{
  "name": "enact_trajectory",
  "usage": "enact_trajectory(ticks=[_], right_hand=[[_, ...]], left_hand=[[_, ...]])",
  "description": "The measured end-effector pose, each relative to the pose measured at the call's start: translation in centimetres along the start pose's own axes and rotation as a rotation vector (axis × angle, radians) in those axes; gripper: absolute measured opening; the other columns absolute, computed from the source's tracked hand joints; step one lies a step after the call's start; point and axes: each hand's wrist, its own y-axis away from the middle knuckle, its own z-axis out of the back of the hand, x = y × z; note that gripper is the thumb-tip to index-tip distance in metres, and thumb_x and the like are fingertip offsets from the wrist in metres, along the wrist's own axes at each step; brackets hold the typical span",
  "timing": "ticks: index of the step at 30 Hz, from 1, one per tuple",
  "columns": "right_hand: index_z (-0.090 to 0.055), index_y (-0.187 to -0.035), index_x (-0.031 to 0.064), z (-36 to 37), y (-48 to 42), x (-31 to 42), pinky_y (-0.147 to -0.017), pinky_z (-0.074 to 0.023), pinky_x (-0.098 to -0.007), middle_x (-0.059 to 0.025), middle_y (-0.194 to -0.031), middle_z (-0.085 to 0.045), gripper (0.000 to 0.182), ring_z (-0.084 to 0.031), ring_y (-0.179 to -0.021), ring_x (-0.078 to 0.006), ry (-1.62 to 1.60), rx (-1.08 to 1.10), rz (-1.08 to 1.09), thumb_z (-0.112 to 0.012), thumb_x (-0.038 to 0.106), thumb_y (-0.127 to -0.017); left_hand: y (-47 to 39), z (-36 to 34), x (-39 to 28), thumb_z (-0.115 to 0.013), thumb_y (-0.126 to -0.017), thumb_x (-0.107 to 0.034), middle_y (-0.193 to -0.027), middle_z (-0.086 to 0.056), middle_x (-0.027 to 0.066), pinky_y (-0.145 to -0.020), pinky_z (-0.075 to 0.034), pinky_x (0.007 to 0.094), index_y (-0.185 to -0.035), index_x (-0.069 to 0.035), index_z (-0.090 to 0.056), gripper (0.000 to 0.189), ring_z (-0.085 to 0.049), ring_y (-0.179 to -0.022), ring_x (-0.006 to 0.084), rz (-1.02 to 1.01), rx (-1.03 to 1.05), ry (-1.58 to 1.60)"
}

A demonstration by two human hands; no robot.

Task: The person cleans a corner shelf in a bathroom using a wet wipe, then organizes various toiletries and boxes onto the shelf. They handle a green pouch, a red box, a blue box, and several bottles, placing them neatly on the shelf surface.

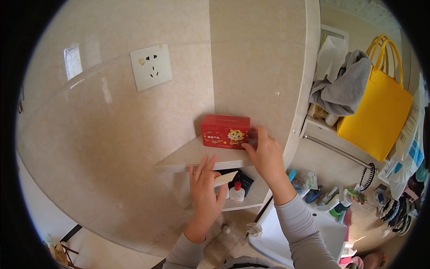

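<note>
A red box point(225, 132) with a cartoon tiger print stands on the upper corner shelf point(188, 158), close to where two tiled walls meet. My right hand point(267, 153) grips the box's right end, thumb at the front and fingers at the side. Lower and to the left, my left hand point(205, 193) holds a flat, cream-coloured object point(225, 179) between thumb and fingers, in front of the shelf's edge. Its kind cannot be told. On the lower shelf behind it stand a white bottle with a red cap point(237, 193) and a dark package point(247, 184), partly hidden.
A wall socket point(151, 68) is at upper left. To the right are a white washbasin point(289, 235), crowded bottles and tubes, a metal towel bar point(336, 151), a grey towel point(346, 84) and a yellow tote bag point(376, 111). Several hair bands hang at far right.
</note>
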Motion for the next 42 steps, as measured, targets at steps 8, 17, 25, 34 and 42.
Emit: enact_trajectory(ticks=[8, 17, 25, 34, 42], right_hand=[[-0.053, -0.113, -0.0039, -4.5, -4.8, -0.2, -0.076, -0.0512, -0.0480, -0.0250, -0.092, -0.065, 0.040, -0.063, -0.085, -0.0430, 0.137, 0.157, 0.102, -0.066, 0.008, -0.078], [-0.040, -0.131, -0.0097, -6.1, -5.4, 1.3, -0.091, -0.0457, -0.0422, -0.0306, -0.117, -0.056, 0.054, -0.055, -0.108, -0.0420, -0.187, 0.325, 0.104, -0.057, 0.010, -0.083], [-0.042, -0.130, -0.0103, -6.0, -4.0, 1.4, -0.095, -0.0444, -0.0396, -0.0295, -0.123, -0.053, 0.050, -0.052, -0.114, -0.0422, -0.161, 0.077, 0.233, -0.052, 0.002, -0.083], [-0.041, -0.136, -0.0058, -4.2, -5.3, -0.3, -0.098, -0.0431, -0.0364, -0.0264, -0.124, -0.056, 0.053, -0.055, -0.116, -0.0363, -0.330, 0.337, 0.167, -0.047, 0.000, -0.083], [-0.048, -0.129, -0.0039, 1.4, 0.3, 0.3, -0.094, -0.0473, -0.0349, -0.0210, -0.118, -0.060, 0.039, -0.060, -0.111, -0.0284, -0.683, 0.100, 0.181, -0.049, -0.001, -0.090]], left_hand=[[-2.7, 0.4, 1.7, -0.062, -0.082, -0.011, -0.139, -0.045, 0.0195, -0.108, -0.020, 0.0624, -0.087, -0.001, -0.050, 0.016, -0.041, -0.128, 0.0429, 0.072, 0.011, -0.214], [-3.9, 1.0, 1.4, -0.060, -0.084, -0.010, -0.129, -0.054, 0.0213, -0.111, -0.017, 0.0579, -0.095, 0.002, -0.056, 0.017, -0.053, -0.118, 0.0383, 0.047, 0.019, -0.217], [-4.7, 0.6, 1.9, -0.061, -0.084, -0.012, -0.120, -0.058, 0.0266, -0.109, -0.021, 0.0590, -0.092, 0.002, -0.055, 0.017, -0.054, -0.113, 0.0447, -0.006, 0.104, -0.285], [-5.0, -0.2, 2.3, -0.061, -0.083, -0.010, -0.112, -0.062, 0.0243, -0.109, -0.020, 0.0607, -0.091, 0.002, -0.055, 0.016, -0.055, -0.109, 0.0489, 0.022, 0.093, -0.181], [-4.0, 0.3, -0.4, -0.062, -0.080, -0.007, -0.128, -0.054, 0.0166, -0.110, -0.024, 0.0549, -0.090, -0.001, -0.051, 0.016, -0.038, -0.131, 0.0402, -0.014, 0.024, -0.306]])
